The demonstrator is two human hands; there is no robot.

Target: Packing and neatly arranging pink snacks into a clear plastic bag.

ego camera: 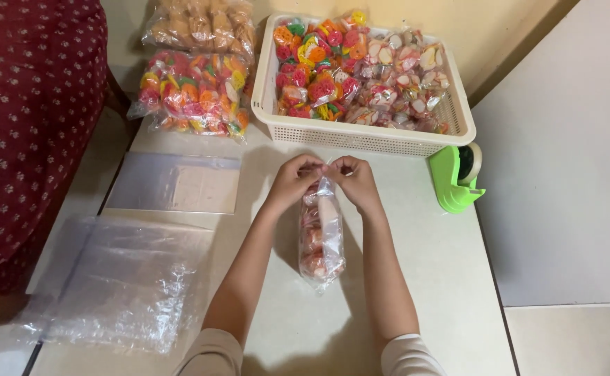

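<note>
— What are the hands doing?

— The left hand [292,182] and the right hand [356,182] meet at the top of a small clear bag of snacks [321,240]. The fingers of both are curled and pinched on the bag's mouth, so each hand grips the same bag from its own side.

— And where does that bag lie?

— It lies lengthwise on the pale table [430,278], near the middle, its filled end pointing toward the person and its mouth lifted a little between the fingers. The contents look pink and white.

— What stands beyond the hands?

— A cream plastic basket [366,136] at the far edge, full of small wrapped sweets, red and orange ones to the left, pink and white ones to the right. Just beside its right corner sits a green tape dispenser [456,179].

— And on the left?

— A large bag of colourful sweets [192,94] lies next to the basket, with a bag of brownish snacks [200,24] behind it. Nearer, a flat stack of clear bags [177,182] rests on the table, and a bigger crumpled plastic sheet [120,285] lies at the near left corner. A dark red dotted cloth [33,118] fills the left edge of the view.
</note>
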